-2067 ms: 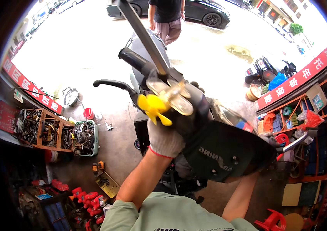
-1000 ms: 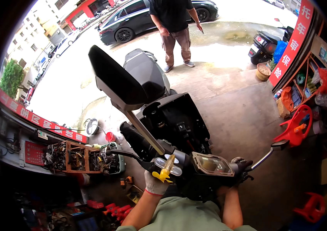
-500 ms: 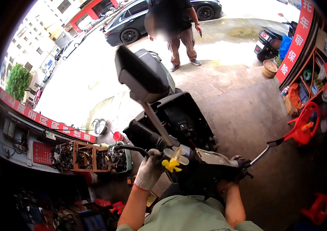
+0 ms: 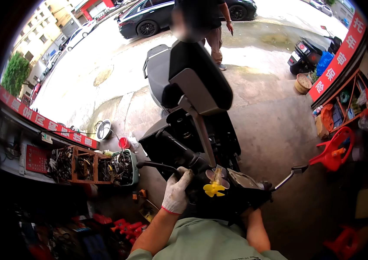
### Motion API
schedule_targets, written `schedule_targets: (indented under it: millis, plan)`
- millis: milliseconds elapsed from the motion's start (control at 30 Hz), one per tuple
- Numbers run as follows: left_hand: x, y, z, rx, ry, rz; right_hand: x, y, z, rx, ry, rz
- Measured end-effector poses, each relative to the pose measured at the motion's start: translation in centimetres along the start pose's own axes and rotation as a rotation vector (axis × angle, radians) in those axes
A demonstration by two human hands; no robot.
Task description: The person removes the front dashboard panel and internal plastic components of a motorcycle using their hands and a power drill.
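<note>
Pavement (image 4: 127, 65) glaring white; lower corners near-black; rim edges bowed.

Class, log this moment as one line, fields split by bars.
left hand: gloved, at brake lever | right forearm: reaches black front panel, hold unclear | yellow propeller: near mirror stem

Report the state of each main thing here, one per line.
Left hand: gloved, at the brake lever, grip unclear.
Mirror: raised on its stem.
Yellow propeller: blades spread, unblurred.
Red bucket: standing, open-topped.
Wooden crate: open, filled with parts.
Green tub: open, filled with parts.
</note>
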State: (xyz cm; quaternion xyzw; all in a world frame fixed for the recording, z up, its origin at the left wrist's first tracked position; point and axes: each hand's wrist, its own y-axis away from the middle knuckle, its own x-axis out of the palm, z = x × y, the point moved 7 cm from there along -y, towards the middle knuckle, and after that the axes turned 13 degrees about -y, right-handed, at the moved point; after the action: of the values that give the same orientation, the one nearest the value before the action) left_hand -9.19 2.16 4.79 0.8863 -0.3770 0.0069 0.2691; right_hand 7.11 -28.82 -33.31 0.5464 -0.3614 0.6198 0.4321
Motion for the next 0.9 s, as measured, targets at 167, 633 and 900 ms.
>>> schedule_targets:
  millis: [167, 633, 900]
  plan:
    - [-1.7, 0.8, 1.0, 0.021, -0.005, -0.028, 5.6, 7.4, 1.4, 0.283, 0.04, -0.685]
    - [-1.2, 1.9, 0.5, 0.172, -0.106, 0.026, 48.6, -3.6, -11.9, 0.331, 1.193, 0.352]
    - [-0.3, 2.2, 3.4, 0.231, 0.049, 0.028, 48.3, -5.2, -17.4, 0.413, 1.316, 0.034]
